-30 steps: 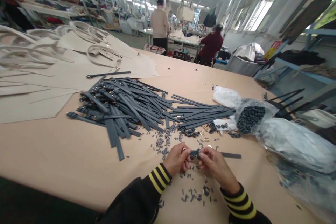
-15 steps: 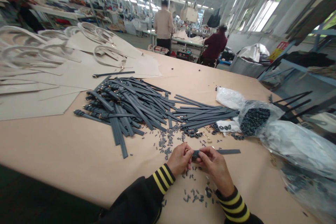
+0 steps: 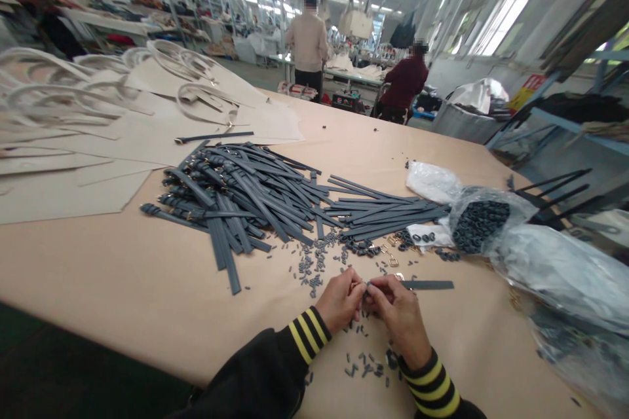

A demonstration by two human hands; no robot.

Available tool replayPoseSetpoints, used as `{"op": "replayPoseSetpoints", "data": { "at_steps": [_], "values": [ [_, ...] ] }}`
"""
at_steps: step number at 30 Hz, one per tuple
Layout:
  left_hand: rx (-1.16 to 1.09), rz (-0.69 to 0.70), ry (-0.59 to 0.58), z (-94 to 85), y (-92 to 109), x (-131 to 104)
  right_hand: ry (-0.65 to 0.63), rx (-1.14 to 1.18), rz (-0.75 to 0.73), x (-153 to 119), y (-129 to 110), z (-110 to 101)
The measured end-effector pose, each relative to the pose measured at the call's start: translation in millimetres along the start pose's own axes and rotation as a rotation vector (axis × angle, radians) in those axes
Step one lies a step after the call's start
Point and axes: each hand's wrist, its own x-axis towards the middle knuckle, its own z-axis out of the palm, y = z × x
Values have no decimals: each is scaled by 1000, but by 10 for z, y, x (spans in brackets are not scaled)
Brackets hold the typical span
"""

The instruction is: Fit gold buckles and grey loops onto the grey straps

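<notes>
My left hand (image 3: 340, 299) and my right hand (image 3: 397, 311) meet over the tan table (image 3: 122, 288), both pinching one end of a dark grey strap (image 3: 427, 285) that lies flat and points right. The strap's near end is hidden between my fingertips. Small grey loops (image 3: 366, 366) lie scattered under and around my hands. Just beyond them sit a few gold buckles (image 3: 388, 254).
A big pile of grey straps (image 3: 246, 200) fills the table's middle, with a neater bundle (image 3: 383, 213) to its right. Clear plastic bags (image 3: 491, 216) of parts lie at right. Beige cut pieces (image 3: 63, 131) cover the left. Two people (image 3: 308, 42) work at far tables.
My hands have closed together over the strap's end, hiding it. The view has shifted slightly; the piles have not moved.
</notes>
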Motion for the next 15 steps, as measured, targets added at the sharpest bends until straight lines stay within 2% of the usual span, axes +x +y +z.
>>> {"op": "replayPoseSetpoints", "data": {
  "at_steps": [4, 10, 15],
  "values": [
    [-133, -21, -41, -16, 23, -2, -38, 169, 63, 10, -59, 15],
    [-295, -98, 21, -46, 54, 58, -118, 329, 164, 23, -126, -47],
    [-193, -84, 60, -20, 61, 47, -74, 311, 118, 24, -76, -15]
  ]
}}
